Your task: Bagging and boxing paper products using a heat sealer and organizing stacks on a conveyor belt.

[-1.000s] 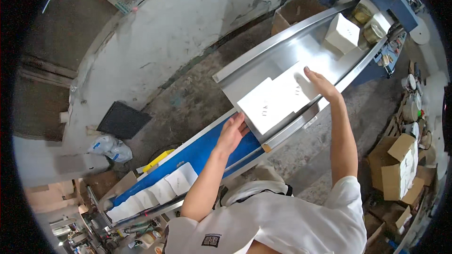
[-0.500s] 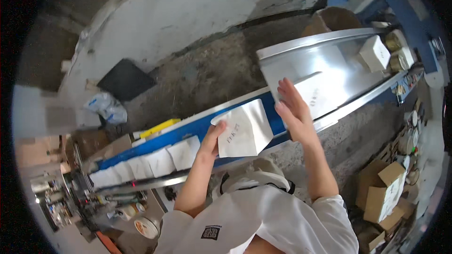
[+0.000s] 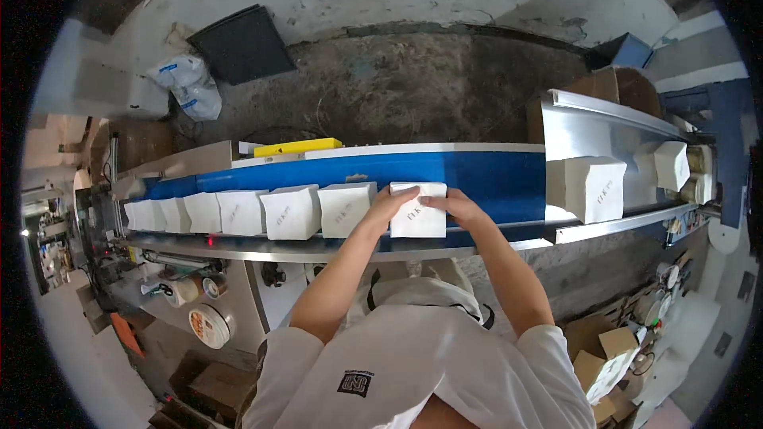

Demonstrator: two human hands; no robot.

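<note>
Between my two hands a white block (image 3: 418,222), which looks like a stack of paper with dark marks on its top, rests on the blue conveyor belt (image 3: 477,179). My left hand (image 3: 386,208) grips its left side, thumb lying across the top. On the opposite side my right hand (image 3: 459,206) holds it, with its thumb on the top as well. Just left of it stands a similar white block (image 3: 343,210), the nearest in a row of several along the belt's near edge. I cannot see the fingers under the sides.
At the right end of the belt, a metal tray (image 3: 568,123) carries a marked white block (image 3: 602,191) and a smaller one (image 3: 671,165). A yellow bar (image 3: 298,147) lies along the belt's far edge. Below left is a white bucket (image 3: 211,326); cardboard boxes (image 3: 600,353) sit lower right.
The white block was tilted up in my left hand, my right hand apart from it. Now it lies level on the belt, with both hands on it. The view has turned.
</note>
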